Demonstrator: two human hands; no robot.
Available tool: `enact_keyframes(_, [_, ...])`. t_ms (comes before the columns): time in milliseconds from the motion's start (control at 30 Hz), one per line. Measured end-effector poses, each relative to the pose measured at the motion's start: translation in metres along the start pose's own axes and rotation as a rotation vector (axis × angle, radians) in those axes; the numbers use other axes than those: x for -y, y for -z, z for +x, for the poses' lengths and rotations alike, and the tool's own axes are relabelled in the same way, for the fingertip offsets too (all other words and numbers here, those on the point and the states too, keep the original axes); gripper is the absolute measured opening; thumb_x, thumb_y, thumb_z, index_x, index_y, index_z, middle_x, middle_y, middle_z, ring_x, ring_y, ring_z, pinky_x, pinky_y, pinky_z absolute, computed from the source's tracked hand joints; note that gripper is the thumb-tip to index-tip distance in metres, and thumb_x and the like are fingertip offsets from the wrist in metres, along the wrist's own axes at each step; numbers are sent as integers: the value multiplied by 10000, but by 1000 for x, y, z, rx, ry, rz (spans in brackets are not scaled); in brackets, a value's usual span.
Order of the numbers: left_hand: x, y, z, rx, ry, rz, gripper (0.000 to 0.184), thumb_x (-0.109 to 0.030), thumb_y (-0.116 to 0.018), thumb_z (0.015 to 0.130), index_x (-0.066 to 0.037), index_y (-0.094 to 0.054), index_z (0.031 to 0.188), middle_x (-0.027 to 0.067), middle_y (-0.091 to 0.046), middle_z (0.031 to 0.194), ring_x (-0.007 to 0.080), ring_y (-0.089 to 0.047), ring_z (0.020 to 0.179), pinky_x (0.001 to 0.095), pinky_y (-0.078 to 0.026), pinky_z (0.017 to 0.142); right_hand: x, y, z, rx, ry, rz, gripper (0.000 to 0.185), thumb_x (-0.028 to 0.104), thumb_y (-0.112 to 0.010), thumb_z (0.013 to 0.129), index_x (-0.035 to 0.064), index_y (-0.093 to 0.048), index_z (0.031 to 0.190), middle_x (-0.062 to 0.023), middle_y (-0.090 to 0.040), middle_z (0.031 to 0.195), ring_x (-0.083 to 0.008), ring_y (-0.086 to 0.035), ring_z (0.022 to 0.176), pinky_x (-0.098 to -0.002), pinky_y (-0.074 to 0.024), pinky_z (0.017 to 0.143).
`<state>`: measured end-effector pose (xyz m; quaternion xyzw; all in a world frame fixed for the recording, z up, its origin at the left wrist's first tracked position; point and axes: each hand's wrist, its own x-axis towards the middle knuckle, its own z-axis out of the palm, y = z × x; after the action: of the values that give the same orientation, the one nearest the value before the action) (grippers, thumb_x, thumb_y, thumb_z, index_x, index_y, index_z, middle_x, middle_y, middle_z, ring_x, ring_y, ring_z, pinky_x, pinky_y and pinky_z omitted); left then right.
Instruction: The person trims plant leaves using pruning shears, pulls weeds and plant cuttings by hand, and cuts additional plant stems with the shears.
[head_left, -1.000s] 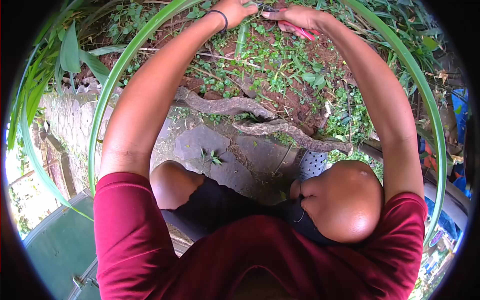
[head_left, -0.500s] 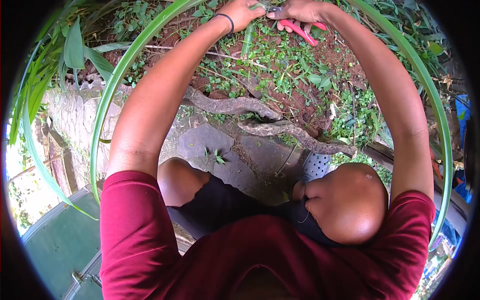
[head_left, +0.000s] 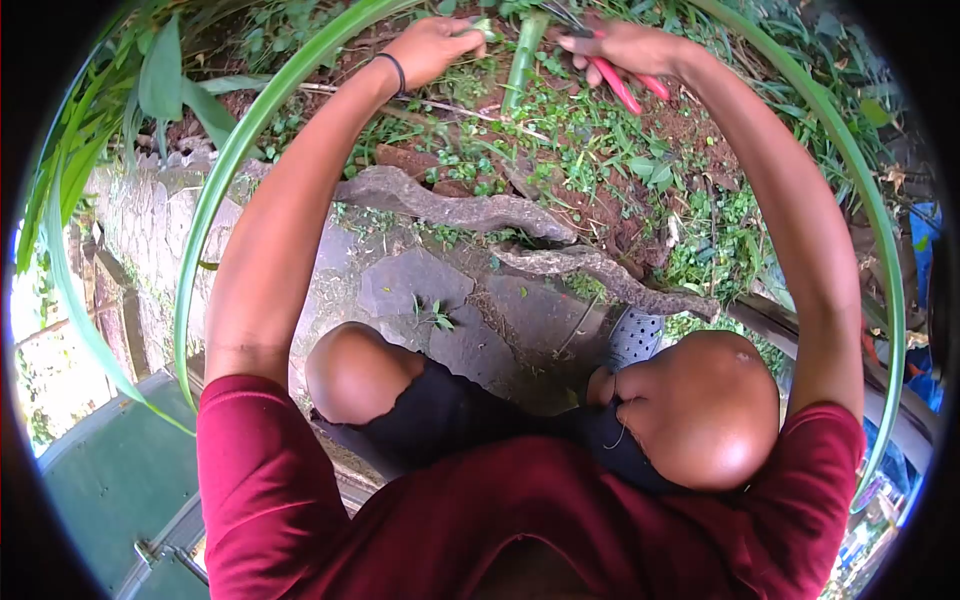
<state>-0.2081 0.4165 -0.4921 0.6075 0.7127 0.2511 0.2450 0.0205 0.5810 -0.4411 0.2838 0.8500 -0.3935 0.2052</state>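
Note:
My left hand (head_left: 436, 50) is closed at the upper middle, with a bit of green plant at its fingertips; a dark band circles the wrist. To its right, my right hand (head_left: 630, 50) is wrapped round the red-handled cutters (head_left: 616, 86), whose dark blades point up and left. Between the hands a pale green stalk (head_left: 525, 60) stands in the weedy soil. Long green leaves (head_left: 222, 180) arch round both my arms.
Two gnarled logs (head_left: 460, 208) edge the soil bed, before stone paving (head_left: 415, 283). My knees are below. A green metal panel (head_left: 115, 480) is at lower left, leafy plants (head_left: 160, 75) at upper left, blue material (head_left: 922, 225) at far right.
My left hand has moved left and down, away from the cutters, with green plant matter in its fingers. My right hand and the cutters have shifted slightly right and down.

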Motion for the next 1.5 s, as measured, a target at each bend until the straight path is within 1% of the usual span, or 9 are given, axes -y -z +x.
enact_keyframes(100, [-32, 20, -23, 32, 21, -29, 405, -462, -475, 965, -118, -680, 909, 19, -572, 779, 119, -486, 766, 305, -408, 740, 2, -10, -34, -92, -26, 136, 556, 577, -550, 911, 40, -599, 1044, -35, -625, 775, -96, -506, 579, -268, -400, 465])
enact_keyframes(167, [-49, 33, -35, -3, 25, -108, 458, -527, -481, 935, -116, -684, 926, 57, -661, 1008, 192, -570, 868, 358, -444, 826, -37, -11, -19, -202, 131, 68, 526, 548, -578, 906, 46, -607, 1062, 7, -579, 724, -78, -443, 535, -244, -321, 458])
enact_keyframes(367, [-113, 31, -37, 240, -186, -1043, 357, -384, -453, 1011, -92, -657, 1030, -82, -452, 694, 47, -393, 633, 196, -334, 585, 18, -61, -97, -443, 211, 726, 443, 391, -627, 922, 43, -598, 1194, 50, -534, 753, -23, -377, 534, -201, -259, 474])
enact_keyframes(500, [-180, 28, -38, -54, -291, -1304, 319, -330, -482, 1005, -54, -636, 1048, -73, -464, 707, 57, -414, 639, 209, -384, 597, 52, -76, -125, -419, 317, 822, 567, 351, -629, 926, 16, -488, 1362, 42, -539, 819, -28, -382, 550, -193, -300, 493])
enact_keyframes(567, [-199, 32, -32, -150, -370, -1482, 329, -321, -480, 1004, -25, -619, 1046, -57, -474, 721, 64, -425, 646, 216, -397, 602, 59, -78, -132, -420, 299, 864, 491, 343, -628, 931, 23, -501, 1281, 23, -513, 864, -42, -437, 706, -185, -332, 529])
enact_keyframes(833, [-212, 43, -38, -267, -388, -1735, 309, -305, -427, 1026, -37, -579, 1052, -28, -550, 733, 91, -527, 681, 230, -447, 652, 81, -63, -153, -471, 213, 843, 253, 300, -680, 906, 64, -591, 924, 42, -502, 687, -46, -424, 553, -214, -304, 482])
enact_keyframes(1033, [-169, 41, -89, -134, -395, -1236, 417, -390, -459, 1004, -78, -565, 1260, 80, -606, 1142, 163, -559, 1079, 307, -442, 937, 81, -50, -192, -473, 225, 627, 136, 192, -636, 925, 66, -592, 900, 43, -498, 702, -47, -465, 609, -215, -355, 529])
enact_keyframes(1400, [12, 66, -183, 204, 134, -592, 366, -296, -528, 988, -53, -568, 1259, 77, -616, 1155, 164, -596, 1069, 319, -480, 958, 22, -45, -266, -416, -97, 189, 116, 130, -629, 917, 55, -571, 851, 39, -488, 638, -44, -443, 543, -241, -351, 492])
enact_keyframes(1500, [29, 113, -177, -191, 299, -329, 380, -362, -507, 978, -85, -584, 1226, 65, -625, 1085, 179, -579, 997, 331, -479, 870, -19, -60, -301, -517, -189, 280, 113, 118, -591, 944, 51, -572, 855, 38, -498, 609, -33, -456, 460, -213, -343, 413])
